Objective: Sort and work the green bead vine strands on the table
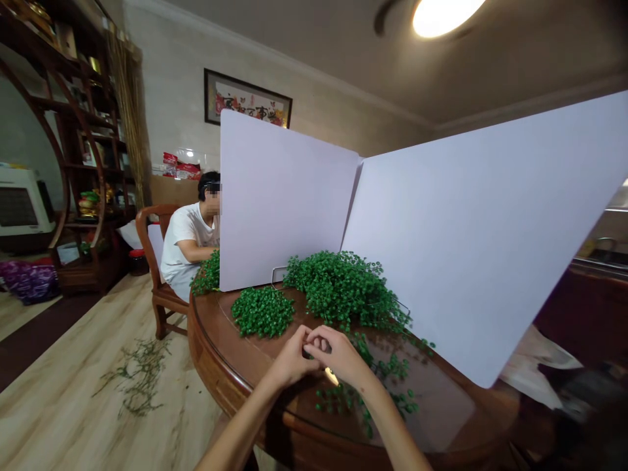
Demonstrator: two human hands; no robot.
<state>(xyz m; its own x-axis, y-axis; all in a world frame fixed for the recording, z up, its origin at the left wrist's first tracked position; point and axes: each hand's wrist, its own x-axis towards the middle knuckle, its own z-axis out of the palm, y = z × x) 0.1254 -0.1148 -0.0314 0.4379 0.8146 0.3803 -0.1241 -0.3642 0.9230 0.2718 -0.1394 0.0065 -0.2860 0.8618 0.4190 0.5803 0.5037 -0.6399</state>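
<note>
My left hand (293,358) and my right hand (335,351) meet over the near part of the table, fingers curled and touching. What sits between the fingertips is hidden. Just behind them spreads a big heap of green sprigs (343,284) with small round heads. A smaller pile of loose green heads (261,311) lies to the left of it. Beside and below my right hand, several loose green sprigs (392,369) are scattered on the tabletop. A small bright yellowish spot shows under my right hand; I cannot make out what it is.
Two tall white panels (289,203) stand on the round brown table (220,353), joined at an angle. Past the left panel, a person (189,235) in a white shirt sits on a wooden chair (157,288) near more greenery. Stripped stems (140,376) lie on the floor.
</note>
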